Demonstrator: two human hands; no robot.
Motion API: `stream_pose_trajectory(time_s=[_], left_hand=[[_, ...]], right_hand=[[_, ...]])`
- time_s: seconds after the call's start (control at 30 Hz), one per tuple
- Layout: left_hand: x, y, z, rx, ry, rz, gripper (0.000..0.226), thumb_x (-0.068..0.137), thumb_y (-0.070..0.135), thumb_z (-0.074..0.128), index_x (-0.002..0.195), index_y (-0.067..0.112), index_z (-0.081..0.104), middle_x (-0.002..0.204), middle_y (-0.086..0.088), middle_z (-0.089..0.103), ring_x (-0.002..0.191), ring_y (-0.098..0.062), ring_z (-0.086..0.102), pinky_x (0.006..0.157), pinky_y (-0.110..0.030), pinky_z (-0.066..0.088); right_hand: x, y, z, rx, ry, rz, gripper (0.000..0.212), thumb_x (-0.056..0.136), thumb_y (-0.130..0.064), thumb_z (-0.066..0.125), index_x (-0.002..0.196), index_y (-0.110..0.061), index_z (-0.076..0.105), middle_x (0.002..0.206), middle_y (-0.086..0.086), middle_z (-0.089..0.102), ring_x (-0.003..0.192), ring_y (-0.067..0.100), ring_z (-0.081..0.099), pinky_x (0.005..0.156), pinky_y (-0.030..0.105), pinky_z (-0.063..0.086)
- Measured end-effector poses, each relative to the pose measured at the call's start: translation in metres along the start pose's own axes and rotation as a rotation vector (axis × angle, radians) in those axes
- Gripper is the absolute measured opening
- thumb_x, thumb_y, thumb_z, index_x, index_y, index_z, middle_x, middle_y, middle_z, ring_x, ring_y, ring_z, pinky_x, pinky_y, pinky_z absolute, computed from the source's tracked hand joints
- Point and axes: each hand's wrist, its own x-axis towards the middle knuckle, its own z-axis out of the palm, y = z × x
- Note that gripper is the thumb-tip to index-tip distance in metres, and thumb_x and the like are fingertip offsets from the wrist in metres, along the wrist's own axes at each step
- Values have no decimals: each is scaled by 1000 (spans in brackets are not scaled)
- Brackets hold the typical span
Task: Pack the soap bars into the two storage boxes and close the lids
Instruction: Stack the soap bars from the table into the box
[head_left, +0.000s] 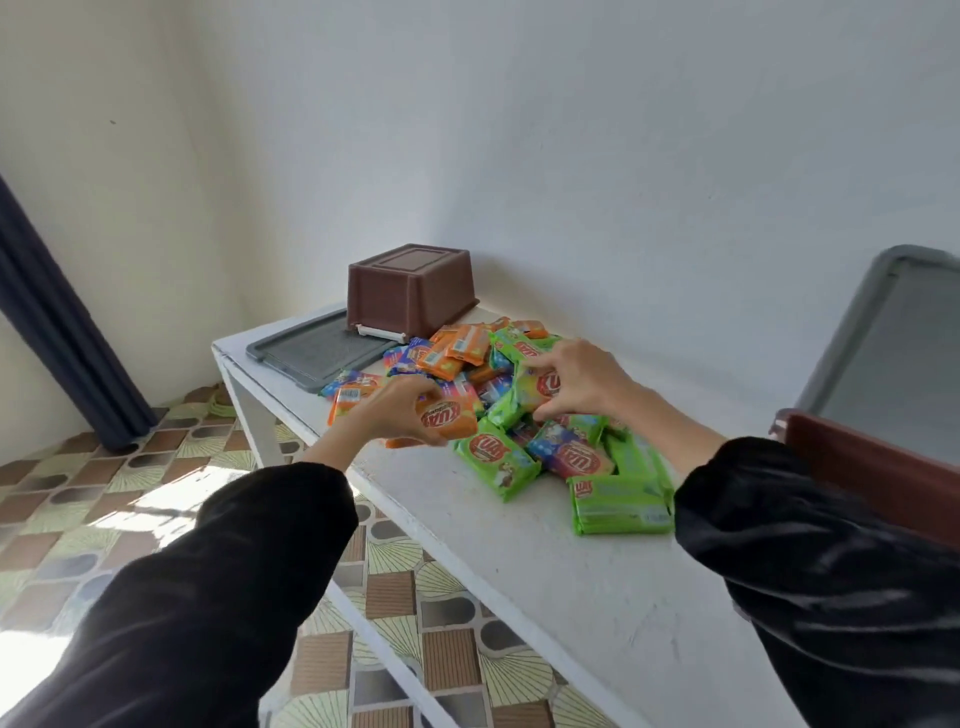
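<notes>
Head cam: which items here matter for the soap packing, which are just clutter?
Job: soap bars, upturned brown box, its grey lid, second box with raised lid, left hand holding orange bar, right hand gripping rainbow bar.
Other: table, curtain, tiled floor.

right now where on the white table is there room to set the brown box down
Bare: the near end of the white table, between the green-wrapped soap bars and the black sleeves; a strip between the pile and the wall. Crowded: the middle, where left hand and right hand each grip a bar.
</notes>
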Motion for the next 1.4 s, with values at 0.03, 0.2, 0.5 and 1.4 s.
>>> stream_pose_trajectory(time_s=[0.03, 0.2, 0.5, 1.4], left_hand=[[6, 14, -9, -9, 14, 54, 60, 66, 38, 81, 116, 14, 57, 109, 0, 56, 100, -17, 51, 85, -26, 40], [46, 101, -34, 56, 21, 299, 60, 63, 40, 82, 112, 14, 59, 106, 0, 59, 97, -16, 52, 87, -30, 42], [90, 294, 5, 28, -23, 761, 58, 62, 40, 82, 108, 11, 61, 102, -4, 62, 91, -18, 54, 83, -32, 46], [106, 403, 133, 489, -269, 1056, 70, 71, 57, 68, 125, 15, 57, 111, -5, 58, 101, -20, 54, 77, -30, 42]], right_hand=[[-6, 9, -13, 4, 40, 31, 80, 63, -44, 80, 134, -25, 49, 106, 7, 61, 106, 24, 53, 80, 34, 44], [-67, 60, -68, 39, 116, 247, 79, 62, -43, 82, 132, -26, 51, 119, 6, 62, 112, 25, 54, 83, 31, 43], [-217, 139, -92, 75, 61, 608, 80, 62, -39, 82, 133, -21, 50, 124, 2, 62, 108, 21, 58, 76, 27, 42], [-308, 198, 1, 75, -212, 847, 77, 74, -34, 75, 141, -22, 40, 131, 8, 49, 120, 25, 48, 95, 30, 39]])
